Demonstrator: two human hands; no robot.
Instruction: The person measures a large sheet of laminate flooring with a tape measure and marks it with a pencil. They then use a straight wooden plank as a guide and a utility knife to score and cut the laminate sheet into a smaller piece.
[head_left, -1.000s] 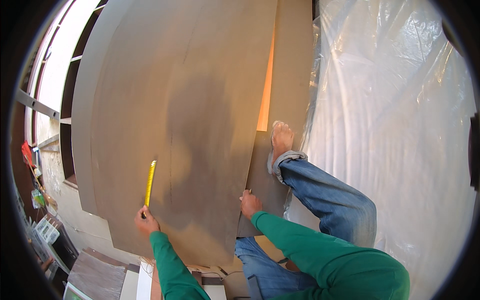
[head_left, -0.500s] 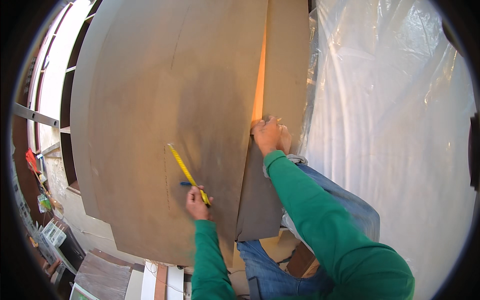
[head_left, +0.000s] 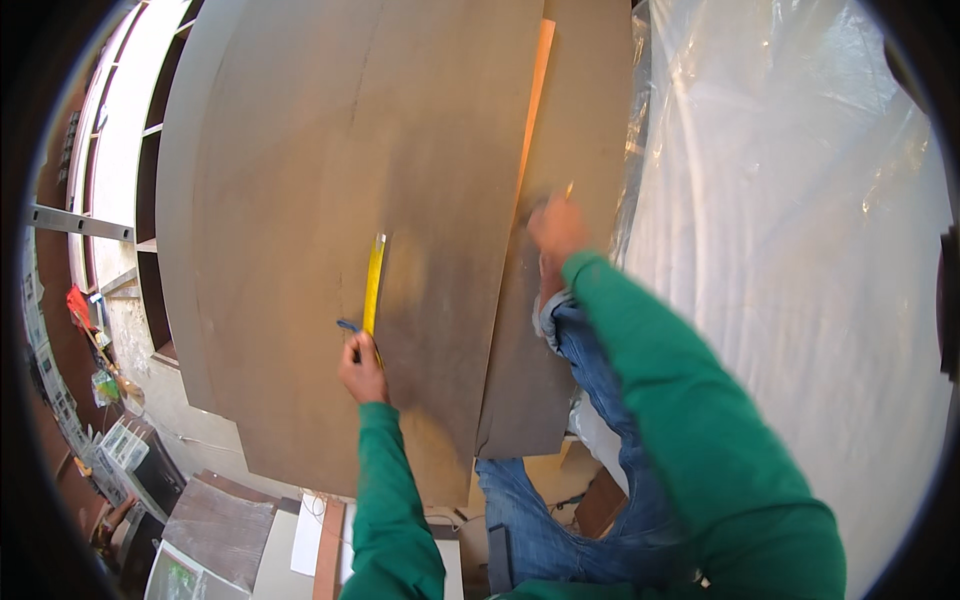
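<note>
My left hand point(head_left: 362, 372) is closed around a tape measure, whose yellow blade point(head_left: 373, 280) reaches away from me over a large brown board point(head_left: 290, 300). A dark blue strap point(head_left: 348, 325) sticks out beside that hand. Farther right, my right hand point(head_left: 562, 226), smeared by motion, is closed with a thin yellowish pencil point(head_left: 569, 188) poking up from it. It is over a narrower brown panel point(head_left: 585, 110), near the close end of an orange strip point(head_left: 535, 105) between the two boards. My ankle point(head_left: 549, 280) shows just below my right hand.
Clear plastic sheeting point(head_left: 770, 260) covers the right side. White shelving point(head_left: 125, 110) and a metal bar point(head_left: 82, 224) stand at the left. Several boards and offcuts point(head_left: 220, 525) lie at the lower left. My jeans-clad leg point(head_left: 600, 370) rests along the panel's right side.
My left hand has moved away from me and slightly left, and the tape blade has swung more upright. My right hand has lifted away and to the right from the strip's close end.
</note>
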